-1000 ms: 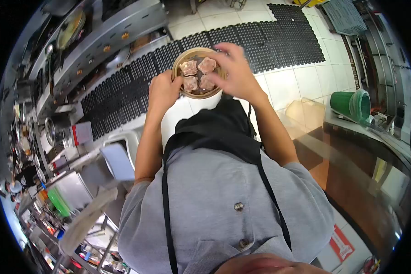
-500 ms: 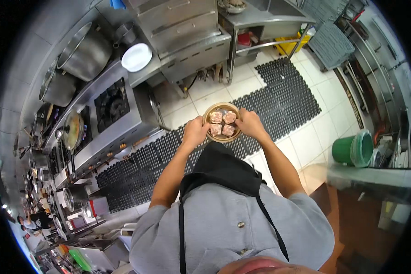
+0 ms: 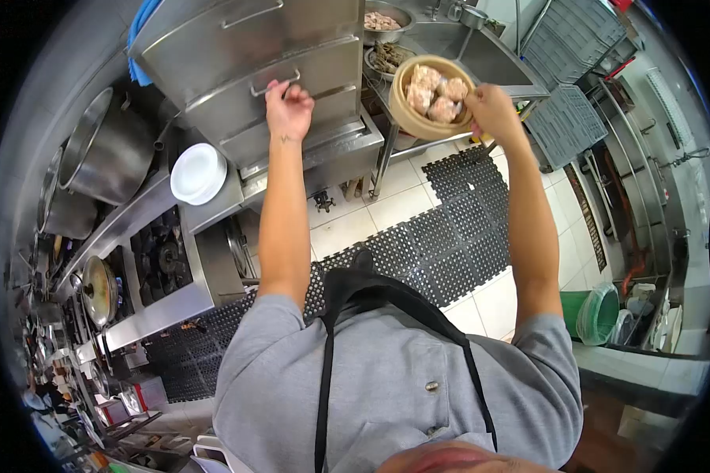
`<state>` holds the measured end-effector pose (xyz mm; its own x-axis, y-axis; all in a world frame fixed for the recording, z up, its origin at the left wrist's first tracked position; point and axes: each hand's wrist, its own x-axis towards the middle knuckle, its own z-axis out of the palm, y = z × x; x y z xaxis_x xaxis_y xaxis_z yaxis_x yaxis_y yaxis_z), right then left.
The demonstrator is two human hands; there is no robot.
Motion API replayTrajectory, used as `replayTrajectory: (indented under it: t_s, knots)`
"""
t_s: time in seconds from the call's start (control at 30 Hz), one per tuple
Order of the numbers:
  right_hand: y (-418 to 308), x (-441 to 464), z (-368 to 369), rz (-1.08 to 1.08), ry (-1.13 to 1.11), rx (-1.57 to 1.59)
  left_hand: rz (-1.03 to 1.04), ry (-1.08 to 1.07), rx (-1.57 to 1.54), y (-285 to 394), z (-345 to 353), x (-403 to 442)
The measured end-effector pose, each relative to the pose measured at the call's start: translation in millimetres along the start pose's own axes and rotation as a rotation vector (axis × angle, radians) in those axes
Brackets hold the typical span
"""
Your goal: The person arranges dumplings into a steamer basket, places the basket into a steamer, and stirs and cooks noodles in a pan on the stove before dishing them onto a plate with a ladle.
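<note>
Cabinet [image 3: 252, 55]: steel, with handled fronts, upper left of centre. Mat [image 3: 465, 229]: black, perforated, running from centre right to lower left. Stove [image 3: 166, 252]: left of the frame. Sink [image 3: 501, 63]: upper right of centre. Left arm [image 3: 285, 213]: extended nearly straight up the frame, wrist turned so the palm side shows. Right arm [image 3: 532, 213]: raised on the right side, forearm leaning inward towards upper centre. Pot [image 3: 106, 150]: large, upper left. Plates [image 3: 199, 173]: white, stacked, left of centre. Basket [image 3: 410, 122]: round, shallow, upper centre, held up well apart from the cabinet. Left hand [image 3: 289, 114]: at the cabinet, fingers partly curled over the handle [image 3: 297, 76]; whether they close round the bar cannot be told. Right hand [image 3: 493, 114]: gripping the basket by its right edge, fingers closed on it. Dumplings [image 3: 444, 109]: four, close together inside the basket. Step in hand, as judged: one hand attends to the handle while the other alone bears the basket. A pull there would call for fingers hooked firmly round the bar, the basket meanwhile kept steady so that the dumplings do not slide.
</note>
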<state>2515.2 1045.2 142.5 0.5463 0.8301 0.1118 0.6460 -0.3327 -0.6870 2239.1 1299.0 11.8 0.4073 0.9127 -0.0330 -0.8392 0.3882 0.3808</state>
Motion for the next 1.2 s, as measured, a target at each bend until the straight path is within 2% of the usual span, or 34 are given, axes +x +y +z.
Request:
replayTrajectory:
  t_s: [0.2,0.37,0.5,0.6,0.63,0.7,0.73,0.77,0.83,0.93,0.97,1.03,1.07,1.2]
  knots:
    - [-23,115,4,-0.082,-0.035,0.121,0.048,0.084,0.142,-23,19,-102]
    - [-45,159,42,-0.181,-0.213,0.152,0.247,0.266,0.379,-57,32,-190]
    - [-68,163,87,-0.353,-0.601,0.016,0.402,0.387,0.389,-82,35,-216]
    - [-81,156,125,-0.469,-0.761,-0.029,0.523,0.464,0.442,-90,41,-211]
    - [-80,158,138,-0.421,-0.801,-0.009,0.537,0.466,0.449,-90,44,-206]
    - [-69,167,147,-0.451,-0.611,0.087,0.561,0.544,0.442,-89,46,-198]
    - [-59,173,145,-0.481,-0.443,0.120,0.568,0.537,0.441,-86,43,-191]
    - [-45,179,139,-0.508,-0.277,0.150,0.571,0.545,0.441,-80,37,-181]
    - [-4,186,124,-0.316,-0.365,0.308,0.547,0.465,0.405,-65,21,-156]
    - [99,176,121,-0.176,-0.414,0.340,0.534,0.327,0.475,-47,13,-105]
    - [140,172,116,-0.100,-0.511,0.247,0.535,0.302,0.504,-42,9,-85]
    - [205,131,100,0.037,-0.455,0.376,0.520,0.334,0.552,-31,4,-51]
    - [252,118,96,0.127,-0.532,0.335,0.506,0.370,0.599,-25,2,-36]
    - [402,19,69,0.509,-0.447,0.343,0.463,0.416,0.626,-4,-16,8]
